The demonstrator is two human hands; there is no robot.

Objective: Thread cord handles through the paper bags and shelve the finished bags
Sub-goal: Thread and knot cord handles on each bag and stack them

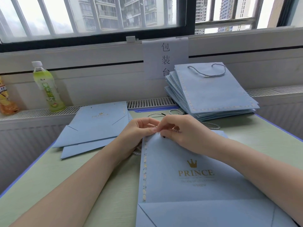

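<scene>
A flat light-blue paper bag [188, 161] with a gold crown and "PRINCE" lies in front of me on the table. My left hand [139, 128] pinches its top edge. My right hand [178, 130] pinches a blue-grey cord at the same edge, beside a black cord tip [164, 137]. A twisted piece of cord [137, 152] shows under my left wrist. Loose cords [173, 112] lie just beyond my hands. A stack of bags with handles [213, 94] sits at the back right. A small pile of bags without handles [96, 126] lies at the left.
A green drink bottle [47, 89] and an orange bottle [6, 99] stand on the ledge at the back left. A paper sign [165, 58] hangs on the wall under the window. The green table [49, 174] has blue edges left and right.
</scene>
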